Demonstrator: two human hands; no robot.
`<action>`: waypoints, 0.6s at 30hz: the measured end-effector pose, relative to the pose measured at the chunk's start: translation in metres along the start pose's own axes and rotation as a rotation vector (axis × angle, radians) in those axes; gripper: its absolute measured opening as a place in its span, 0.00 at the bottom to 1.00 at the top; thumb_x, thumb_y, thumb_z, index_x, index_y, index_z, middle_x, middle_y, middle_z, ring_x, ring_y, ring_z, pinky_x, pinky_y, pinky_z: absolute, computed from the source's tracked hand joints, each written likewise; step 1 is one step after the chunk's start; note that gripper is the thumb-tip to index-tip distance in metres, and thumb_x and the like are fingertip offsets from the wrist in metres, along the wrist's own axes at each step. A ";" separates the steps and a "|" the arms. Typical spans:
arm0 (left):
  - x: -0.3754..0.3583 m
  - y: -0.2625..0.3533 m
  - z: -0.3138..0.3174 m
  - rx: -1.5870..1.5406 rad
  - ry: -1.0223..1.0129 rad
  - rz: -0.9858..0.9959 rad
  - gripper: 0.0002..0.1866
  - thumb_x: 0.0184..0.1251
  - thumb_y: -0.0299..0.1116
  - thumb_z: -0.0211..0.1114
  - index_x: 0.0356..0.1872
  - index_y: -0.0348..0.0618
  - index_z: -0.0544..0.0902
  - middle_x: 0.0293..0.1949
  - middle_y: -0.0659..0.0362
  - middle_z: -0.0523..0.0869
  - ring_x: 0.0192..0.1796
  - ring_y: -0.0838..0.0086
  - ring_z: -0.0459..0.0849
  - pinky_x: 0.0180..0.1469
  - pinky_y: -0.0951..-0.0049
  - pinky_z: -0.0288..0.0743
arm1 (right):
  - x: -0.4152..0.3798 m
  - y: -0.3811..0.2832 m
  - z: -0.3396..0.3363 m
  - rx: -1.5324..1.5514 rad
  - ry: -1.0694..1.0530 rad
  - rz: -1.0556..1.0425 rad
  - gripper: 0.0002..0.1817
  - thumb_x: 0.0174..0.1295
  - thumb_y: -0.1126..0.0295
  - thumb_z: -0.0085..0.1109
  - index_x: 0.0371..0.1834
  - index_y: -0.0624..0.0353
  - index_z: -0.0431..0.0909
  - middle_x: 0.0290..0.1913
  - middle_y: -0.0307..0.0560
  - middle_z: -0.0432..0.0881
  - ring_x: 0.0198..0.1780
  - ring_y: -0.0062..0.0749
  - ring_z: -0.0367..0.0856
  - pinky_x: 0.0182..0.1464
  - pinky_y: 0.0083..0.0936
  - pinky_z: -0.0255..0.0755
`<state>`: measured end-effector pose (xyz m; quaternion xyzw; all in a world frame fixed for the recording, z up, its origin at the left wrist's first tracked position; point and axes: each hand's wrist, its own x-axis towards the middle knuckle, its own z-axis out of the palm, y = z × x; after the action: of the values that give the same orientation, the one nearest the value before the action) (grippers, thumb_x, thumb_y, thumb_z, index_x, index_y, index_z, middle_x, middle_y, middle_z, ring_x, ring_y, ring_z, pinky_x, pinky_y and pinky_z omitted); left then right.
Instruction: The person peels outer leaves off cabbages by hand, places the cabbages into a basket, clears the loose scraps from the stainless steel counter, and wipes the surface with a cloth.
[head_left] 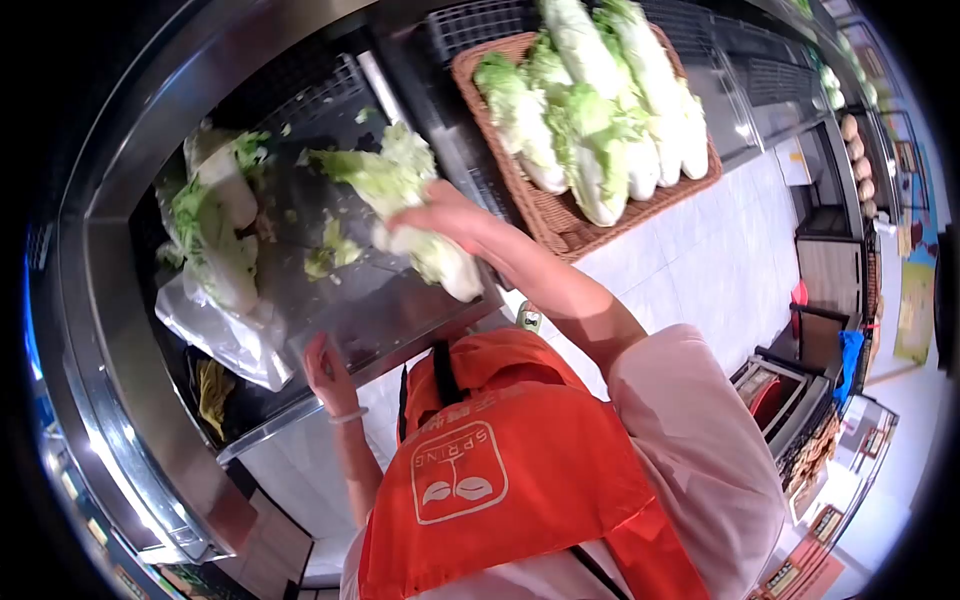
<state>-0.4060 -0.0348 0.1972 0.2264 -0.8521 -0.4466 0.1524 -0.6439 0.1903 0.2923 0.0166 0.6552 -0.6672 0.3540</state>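
A head of napa cabbage (443,262) lies over the right part of the metal counter (350,310), its leafy end away from me. My right hand (440,215) is wrapped round its middle from above. Near the counter's front edge, my left hand (328,370) is raised with its fingers loosely apart and nothing visible in it. Torn leaf pieces (332,250) are scattered on the metal between the cabbage and the left side. More cabbage (225,245) lies at the left, next to a clear plastic bag (225,325).
A brown wicker basket (575,238) at the upper right holds several napa cabbages (600,150). Black plastic grating (480,28) stands behind it. A raised metal rim (110,210) borders the counter's left side. Shelves with produce (858,165) stand far right, across the tiled floor (700,240).
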 end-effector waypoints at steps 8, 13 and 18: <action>-0.049 0.017 0.101 0.571 0.086 0.152 0.30 0.62 0.45 0.60 0.61 0.41 0.66 0.61 0.47 0.66 0.63 0.51 0.64 0.61 0.54 0.58 | -0.247 0.067 -0.216 0.314 0.228 -0.116 0.20 0.52 0.77 0.62 0.50 0.65 0.73 0.40 0.45 0.81 0.36 0.27 0.81 0.36 0.24 0.78; -0.054 0.018 0.131 0.949 0.178 0.211 0.35 0.63 0.60 0.50 0.63 0.44 0.64 0.64 0.49 0.63 0.68 0.54 0.59 0.64 0.48 0.49 | -0.333 0.171 -0.339 0.375 0.706 0.106 0.10 0.56 0.77 0.57 0.41 0.65 0.74 0.27 0.47 0.79 0.21 0.29 0.78 0.20 0.26 0.74; -0.053 0.030 0.140 1.065 0.227 0.223 0.35 0.65 0.60 0.46 0.65 0.45 0.62 0.66 0.49 0.61 0.69 0.54 0.56 0.65 0.47 0.48 | -0.361 0.307 -0.432 0.521 0.800 0.087 0.10 0.58 0.75 0.52 0.42 0.66 0.72 0.29 0.49 0.80 0.21 0.32 0.79 0.19 0.27 0.76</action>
<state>-0.4330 0.1045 0.1410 0.2275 -0.9571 0.0919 0.1543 -0.4121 0.7690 0.1421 0.3875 0.5498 -0.7350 0.0859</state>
